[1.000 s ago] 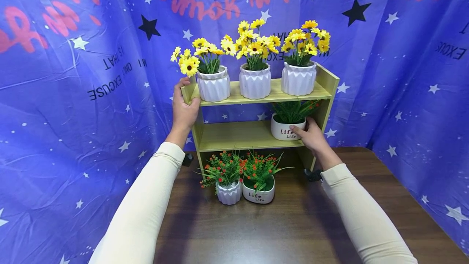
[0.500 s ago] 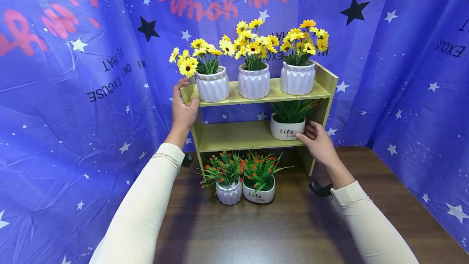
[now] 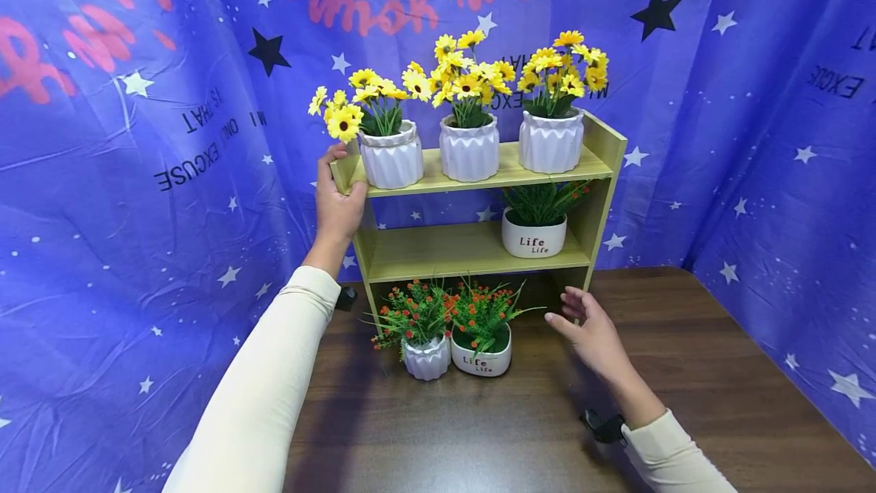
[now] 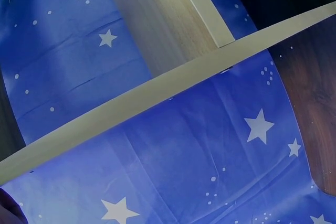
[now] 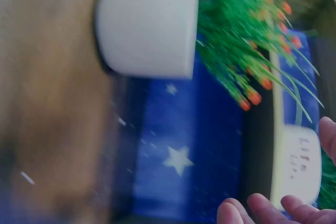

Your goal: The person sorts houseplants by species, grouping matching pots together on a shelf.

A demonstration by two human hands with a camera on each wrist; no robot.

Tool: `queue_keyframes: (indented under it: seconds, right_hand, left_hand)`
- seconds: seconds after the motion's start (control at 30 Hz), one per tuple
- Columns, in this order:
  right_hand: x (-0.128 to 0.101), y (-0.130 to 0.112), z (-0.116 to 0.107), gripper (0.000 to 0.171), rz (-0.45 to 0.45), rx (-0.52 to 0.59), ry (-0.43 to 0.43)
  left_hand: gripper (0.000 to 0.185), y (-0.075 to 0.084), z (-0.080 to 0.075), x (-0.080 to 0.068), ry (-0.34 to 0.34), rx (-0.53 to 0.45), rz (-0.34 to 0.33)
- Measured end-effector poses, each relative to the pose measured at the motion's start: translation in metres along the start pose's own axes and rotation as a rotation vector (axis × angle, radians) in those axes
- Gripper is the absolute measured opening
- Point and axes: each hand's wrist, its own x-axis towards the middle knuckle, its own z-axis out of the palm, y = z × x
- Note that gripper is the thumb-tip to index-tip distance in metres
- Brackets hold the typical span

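My left hand (image 3: 338, 204) grips the upper left side panel of a two-tier wooden shelf (image 3: 438, 249), thumb in front. My right hand (image 3: 595, 337) hovers with loosely spread fingers above the table by the shelf's lower right leg, holding nothing. A white oval "Life" pot (image 3: 534, 238) of green leaves stands at the right end of the middle board. On the table before the shelf, a second "Life" pot (image 3: 482, 360) with orange-red flowers is nearest my right hand. Left of it stands a fluted white pot (image 3: 427, 360) with similar flowers.
Along the top board stand three fluted white pots of yellow flowers: a left pot (image 3: 392, 157), a middle pot (image 3: 469, 149) and a right pot (image 3: 551, 143). Blue starry cloth (image 3: 226, 249) hangs behind and at both sides of the brown table (image 3: 438, 440).
My right hand has let go of the "Life" pot on the middle board and moved down towards the table. My left hand keeps its grip on the shelf.
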Motion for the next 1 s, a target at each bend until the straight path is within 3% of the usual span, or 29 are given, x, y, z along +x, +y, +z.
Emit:
queue_keyframes:
  seconds: [0.53, 0.83, 1.0]
  right_hand:
    - [-0.018, 0.026, 0.084, 0.068, 0.08, 0.07, -0.087]
    - [-0.016, 0.026, 0.107, 0.075, 0.069, 0.14, -0.083]
    - [-0.014, 0.024, 0.112, 0.081, 0.072, 0.108, -0.059]
  left_hand:
    - [0.048, 0.003, -0.002, -0.001, -0.005, 0.02, -0.013]
    - [0.047, 0.003, -0.001, -0.001, 0.0, 0.027, -0.008]
    - [0.046, 0.002, -0.001, 0.0, 0.0, 0.023, -0.004]
